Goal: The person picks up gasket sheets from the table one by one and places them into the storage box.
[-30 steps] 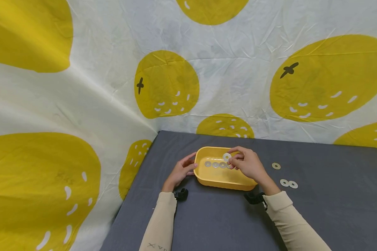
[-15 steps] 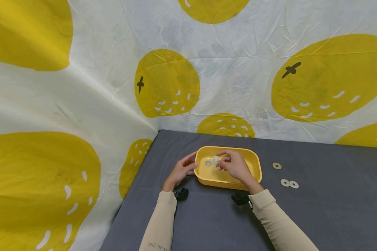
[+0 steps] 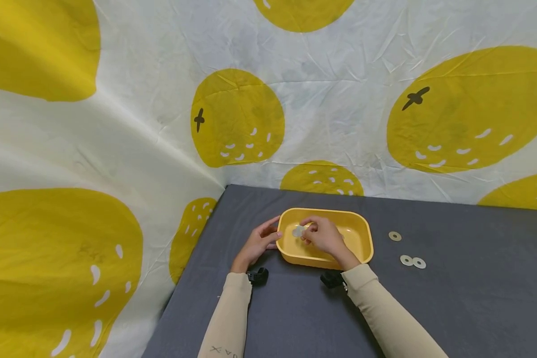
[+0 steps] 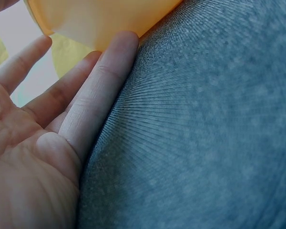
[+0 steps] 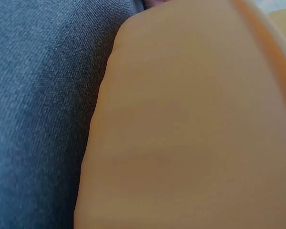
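Note:
A yellow plastic basin (image 3: 291,256) stands on the dark grey cloth. My left hand (image 3: 256,246) rests against its left end, thumb at the rim and fingers along the outer wall. In the left wrist view, the fingers (image 4: 93,98) stretch out nearly straight, their tips at the wall. Over the basin's inside, my right hand (image 3: 324,236) pinches a pale flat washer (image 3: 302,228) between thumb and fingers. This overlaps another washer (image 3: 296,233) on the basin floor. The rest of the floor behind the hand is hidden. Only the basin's outer wall (image 5: 181,119) fills the right wrist view.
To the right of the basin, a single washer (image 3: 395,236) lies on the cloth. Nearer to me, a washer (image 3: 406,260) and another washer (image 3: 419,263) lie side by side. A white curtain (image 3: 335,119) with yellow fruit prints hangs behind and at the left.
My right hand has moved left and slightly down inside the basin with its washer, now over the leftmost washer of the row. The left hand and the basin have stayed put.

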`<state>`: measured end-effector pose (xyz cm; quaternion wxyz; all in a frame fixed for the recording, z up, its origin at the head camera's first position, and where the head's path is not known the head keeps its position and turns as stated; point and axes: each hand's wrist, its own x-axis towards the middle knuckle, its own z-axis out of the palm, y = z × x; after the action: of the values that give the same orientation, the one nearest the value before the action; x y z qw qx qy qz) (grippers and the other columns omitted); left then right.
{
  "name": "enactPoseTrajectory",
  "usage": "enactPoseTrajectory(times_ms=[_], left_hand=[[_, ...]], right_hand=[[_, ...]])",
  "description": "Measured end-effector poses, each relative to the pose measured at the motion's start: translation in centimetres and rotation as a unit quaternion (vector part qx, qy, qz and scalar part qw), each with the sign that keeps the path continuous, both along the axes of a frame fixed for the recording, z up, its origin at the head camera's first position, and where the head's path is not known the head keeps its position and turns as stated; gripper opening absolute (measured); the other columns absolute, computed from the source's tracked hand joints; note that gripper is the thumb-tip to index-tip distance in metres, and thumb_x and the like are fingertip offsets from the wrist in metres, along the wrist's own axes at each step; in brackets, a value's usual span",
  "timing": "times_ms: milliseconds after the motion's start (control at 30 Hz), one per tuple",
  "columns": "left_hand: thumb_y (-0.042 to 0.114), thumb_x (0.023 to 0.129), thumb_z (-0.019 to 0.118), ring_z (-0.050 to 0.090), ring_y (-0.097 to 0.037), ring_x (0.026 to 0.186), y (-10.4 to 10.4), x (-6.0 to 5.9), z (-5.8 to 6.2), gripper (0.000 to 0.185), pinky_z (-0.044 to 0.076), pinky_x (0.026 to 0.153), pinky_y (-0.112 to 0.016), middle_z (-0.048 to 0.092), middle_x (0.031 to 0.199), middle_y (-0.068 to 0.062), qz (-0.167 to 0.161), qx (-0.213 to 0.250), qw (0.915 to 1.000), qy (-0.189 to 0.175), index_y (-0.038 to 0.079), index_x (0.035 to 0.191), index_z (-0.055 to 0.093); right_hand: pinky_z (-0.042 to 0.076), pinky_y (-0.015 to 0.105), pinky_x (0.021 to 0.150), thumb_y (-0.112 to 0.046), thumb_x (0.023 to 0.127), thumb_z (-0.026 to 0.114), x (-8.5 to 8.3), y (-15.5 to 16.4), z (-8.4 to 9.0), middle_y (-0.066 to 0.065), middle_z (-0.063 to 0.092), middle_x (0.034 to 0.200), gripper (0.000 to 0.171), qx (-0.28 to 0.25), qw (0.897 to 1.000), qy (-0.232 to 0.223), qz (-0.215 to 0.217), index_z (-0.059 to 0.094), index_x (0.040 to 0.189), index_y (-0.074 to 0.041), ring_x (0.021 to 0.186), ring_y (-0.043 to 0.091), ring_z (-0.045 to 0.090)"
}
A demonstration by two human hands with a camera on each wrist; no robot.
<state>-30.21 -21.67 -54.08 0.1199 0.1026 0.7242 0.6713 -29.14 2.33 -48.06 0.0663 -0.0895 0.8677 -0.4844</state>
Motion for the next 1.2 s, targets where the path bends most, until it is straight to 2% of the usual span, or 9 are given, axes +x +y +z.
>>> enactPoseTrajectory(times_ms=[133, 267, 400, 667, 967, 1200], left_hand=[[0.030, 0.098, 0.071, 0.066, -0.025, 0.117, 0.0, 0.0, 0.1, 0.057, 0.063, 0.088, -0.039, 0.060, 0.138, -0.016, 0.001, 0.000, 1.0000, 0.000, 0.033, 0.151, 0.050], [0.028, 0.099, 0.070, 0.066, -0.026, 0.117, 0.0, 0.2, 0.2, 0.057, 0.063, 0.088, -0.040, 0.059, 0.139, -0.017, -0.001, -0.001, 1.0000, -0.004, 0.033, 0.152, 0.050], [0.027, 0.099, 0.070, 0.066, -0.026, 0.117, 0.1, 0.3, 0.2, 0.056, 0.063, 0.088, -0.039, 0.059, 0.138, -0.017, 0.001, 0.000, 1.0000, -0.005, 0.033, 0.152, 0.050], [0.028, 0.099, 0.070, 0.066, -0.025, 0.116, 0.0, 0.1, 0.1, 0.058, 0.063, 0.088, -0.039, 0.059, 0.137, -0.018, 0.004, -0.002, 1.0000, -0.002, 0.031, 0.153, 0.049], [0.029, 0.098, 0.071, 0.065, -0.027, 0.117, 0.1, 0.0, 0.0, 0.057, 0.063, 0.088, -0.038, 0.059, 0.136, -0.017, 0.009, -0.007, 0.9999, -0.004, 0.033, 0.151, 0.050], [0.030, 0.098, 0.071, 0.065, -0.029, 0.120, 0.1, 0.0, 0.0, 0.057, 0.063, 0.088, -0.038, 0.059, 0.138, -0.017, 0.008, -0.007, 0.9999, -0.004, 0.034, 0.151, 0.050]], right_hand=[[0.046, 0.026, 0.055, -0.006, 0.095, 0.066, -0.4, -0.6, -0.5, 0.009, 0.075, 0.080, 0.022, 0.017, 1.000, -0.005, 0.002, 0.071, 0.117, -0.006, 0.065, 0.019, 0.067], [0.044, 0.025, 0.053, -0.004, 0.091, 0.066, -0.5, -1.1, -1.3, 0.005, 0.072, 0.072, 0.021, 0.061, 0.998, 0.009, 0.015, 0.074, 0.110, -0.006, 0.057, 0.015, 0.059], [0.043, 0.025, 0.053, -0.005, 0.088, 0.067, -0.4, -1.2, -1.7, 0.003, 0.070, 0.068, 0.017, 0.090, 0.996, 0.019, 0.023, 0.075, 0.104, -0.007, 0.055, 0.012, 0.059], [0.045, 0.025, 0.055, -0.007, 0.090, 0.069, -0.3, -1.1, -1.5, 0.004, 0.072, 0.071, 0.015, 0.106, 0.994, 0.006, 0.015, 0.073, 0.103, -0.005, 0.056, 0.012, 0.061], [0.041, 0.025, 0.056, -0.012, 0.092, 0.069, -0.4, -1.2, -1.3, 0.003, 0.064, 0.069, 0.012, 0.135, 0.991, -0.005, 0.000, 0.073, 0.102, -0.006, 0.060, 0.016, 0.055], [0.039, 0.025, 0.054, -0.013, 0.092, 0.069, -0.4, -1.0, -1.4, 0.003, 0.062, 0.067, 0.011, 0.138, 0.990, -0.008, 0.000, 0.073, 0.100, -0.006, 0.057, 0.016, 0.053]])
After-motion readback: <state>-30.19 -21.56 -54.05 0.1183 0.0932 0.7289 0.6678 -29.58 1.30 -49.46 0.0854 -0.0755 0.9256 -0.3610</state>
